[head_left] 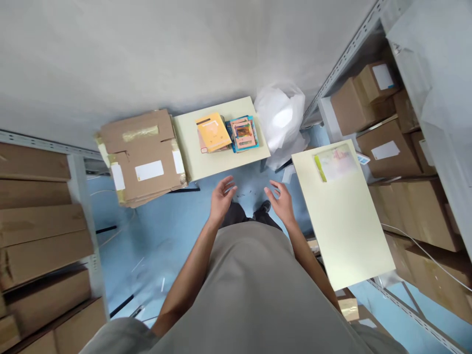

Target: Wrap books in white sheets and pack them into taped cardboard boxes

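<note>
My left hand (223, 197) hovers in front of my body, fingers apart and slightly curled, with nothing in it. Level with it, my right hand (279, 198) is also empty, thumb and fingers spread. Both are in the air short of the cream table (217, 167) against the wall. On that table lies a stack of books with a yellow cover (214, 132). Right beside it is a second pile of booklets, topped by a pink and blue one (244, 133). A clear zip pouch with a yellow-green edge (337, 163) rests on the right-hand table (350, 231), apart from my right hand.
Flattened cardboard boxes (147, 152) are stacked at the left end of the far table. A white plastic bag (282, 118) stands at its right end. Shelves with cardboard boxes rise on the left (44, 216) and right (413, 211). Blue floor (155, 231) shows between.
</note>
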The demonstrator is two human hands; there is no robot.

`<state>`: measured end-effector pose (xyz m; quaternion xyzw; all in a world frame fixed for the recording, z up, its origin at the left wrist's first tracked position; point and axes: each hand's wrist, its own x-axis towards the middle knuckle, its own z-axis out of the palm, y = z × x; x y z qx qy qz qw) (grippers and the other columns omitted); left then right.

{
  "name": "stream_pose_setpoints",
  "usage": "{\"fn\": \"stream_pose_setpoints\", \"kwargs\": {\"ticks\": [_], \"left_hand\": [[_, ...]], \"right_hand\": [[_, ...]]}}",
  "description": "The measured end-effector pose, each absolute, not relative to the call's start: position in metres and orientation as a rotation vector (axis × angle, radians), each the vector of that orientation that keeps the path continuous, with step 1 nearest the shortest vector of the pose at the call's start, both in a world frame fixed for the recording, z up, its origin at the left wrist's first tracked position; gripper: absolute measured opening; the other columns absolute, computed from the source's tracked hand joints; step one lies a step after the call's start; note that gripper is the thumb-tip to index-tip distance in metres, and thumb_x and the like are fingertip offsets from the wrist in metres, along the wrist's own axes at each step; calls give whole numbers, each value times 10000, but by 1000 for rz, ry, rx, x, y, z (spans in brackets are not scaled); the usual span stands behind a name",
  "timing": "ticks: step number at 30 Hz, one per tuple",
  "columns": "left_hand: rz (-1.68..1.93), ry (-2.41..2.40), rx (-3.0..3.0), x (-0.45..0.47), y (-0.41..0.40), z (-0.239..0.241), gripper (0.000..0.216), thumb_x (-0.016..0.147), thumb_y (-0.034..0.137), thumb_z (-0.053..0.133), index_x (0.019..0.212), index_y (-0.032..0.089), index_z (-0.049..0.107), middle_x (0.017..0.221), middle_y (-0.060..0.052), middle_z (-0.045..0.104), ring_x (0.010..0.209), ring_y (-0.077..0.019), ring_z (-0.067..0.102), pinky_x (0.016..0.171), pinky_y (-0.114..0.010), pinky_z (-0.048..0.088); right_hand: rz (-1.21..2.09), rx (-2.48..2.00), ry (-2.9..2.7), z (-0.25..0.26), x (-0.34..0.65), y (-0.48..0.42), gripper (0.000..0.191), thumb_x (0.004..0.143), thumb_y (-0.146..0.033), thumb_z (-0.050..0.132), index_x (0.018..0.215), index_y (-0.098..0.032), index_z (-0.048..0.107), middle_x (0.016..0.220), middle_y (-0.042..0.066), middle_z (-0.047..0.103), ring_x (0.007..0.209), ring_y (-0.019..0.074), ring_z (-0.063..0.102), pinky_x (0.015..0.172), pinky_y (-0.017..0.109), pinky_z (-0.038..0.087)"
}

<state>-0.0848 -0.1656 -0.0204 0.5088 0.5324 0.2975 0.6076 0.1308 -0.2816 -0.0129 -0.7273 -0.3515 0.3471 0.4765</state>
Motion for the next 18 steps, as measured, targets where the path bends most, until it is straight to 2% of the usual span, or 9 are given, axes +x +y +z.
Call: {"fn": "stream_pose_setpoints", "kwargs": {"ticks": [5,7,10,12,15,18], "left_hand": [[679,1298,1328,-148,-134,-48,598,912,516,769,1417,210,671,1548,-203,656,1429,-388,649,1174,-562,560],[655,1334,1504,-185,-113,-58,592,939,491,742,1448,202,655,1577,-208,625,1503,-399,580,1249,-576,491],[563,1396,1759,-250,-76,-75,623,968,459,726,1501,154,619,1670,-235,527,1612,-428,443,1366,-577,315],[473,1462,1834,-293,-51,-88,726,963,480,746,1554,100,560,1743,-270,421,1662,-472,341,1385,-594,240],[297,1550,1869,-346,-19,-111,1058,853,587,861,1647,37,429,1823,-330,218,1713,-541,140,1386,-641,162],[136,1520,1915,-380,1,-132,1246,789,681,879,1701,15,352,1833,-356,134,1729,-529,57,1391,-632,118]], "right_hand": [[903,-1768,-848,-5,84,-265,418,996,-617,729,1231,-274,776,1313,120,783,1249,308,754,1129,517,638],[939,-1763,-811,-6,58,-250,411,984,-612,735,1200,-266,782,1276,122,804,1213,309,774,1098,512,655],[1009,-1743,-768,-6,10,-219,407,971,-611,740,1170,-258,787,1240,123,821,1184,309,791,1074,500,666],[1055,-1723,-775,-4,-24,-196,404,972,-611,738,1168,-262,789,1242,116,824,1192,305,793,1073,485,664],[1090,-1699,-816,2,-71,-169,393,986,-608,728,1183,-275,794,1245,100,827,1207,294,789,1076,461,661],[1077,-1711,-812,8,-104,-155,387,992,-601,723,1191,-278,797,1246,91,830,1211,289,787,1077,446,661]]}}
